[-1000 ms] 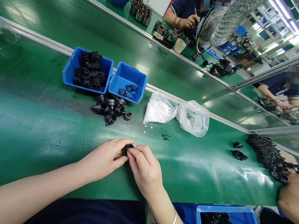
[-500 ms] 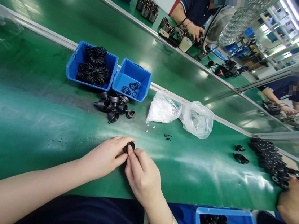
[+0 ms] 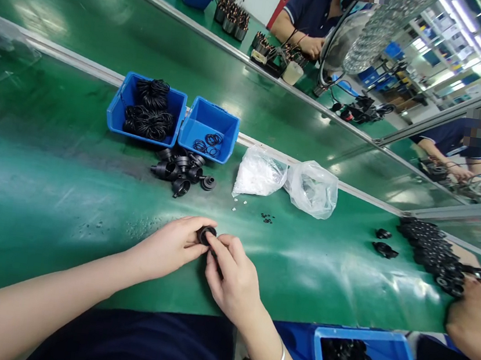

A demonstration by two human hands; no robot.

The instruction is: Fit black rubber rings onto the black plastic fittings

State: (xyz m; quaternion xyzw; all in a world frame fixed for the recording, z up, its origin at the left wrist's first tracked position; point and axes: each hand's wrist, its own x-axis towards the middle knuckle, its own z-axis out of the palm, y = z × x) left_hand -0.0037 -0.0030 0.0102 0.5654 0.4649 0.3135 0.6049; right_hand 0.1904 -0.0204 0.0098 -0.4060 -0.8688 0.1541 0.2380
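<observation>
Currently, I see the left hand (image 3: 171, 247) pinching a black cup-shaped part (image 3: 204, 233) just below the frame's centre; the right hand (image 3: 234, 281) puts its index finger at the opening, its grip I cannot tell.

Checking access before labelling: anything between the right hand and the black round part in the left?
Nothing visible: fingers of the right hand reach the open face of the black round part, held in the left hand.

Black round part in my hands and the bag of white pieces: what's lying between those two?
In the head view, a few small white pieces lie loose on the green table between the black round part and the bag, nearer the bag.
</observation>
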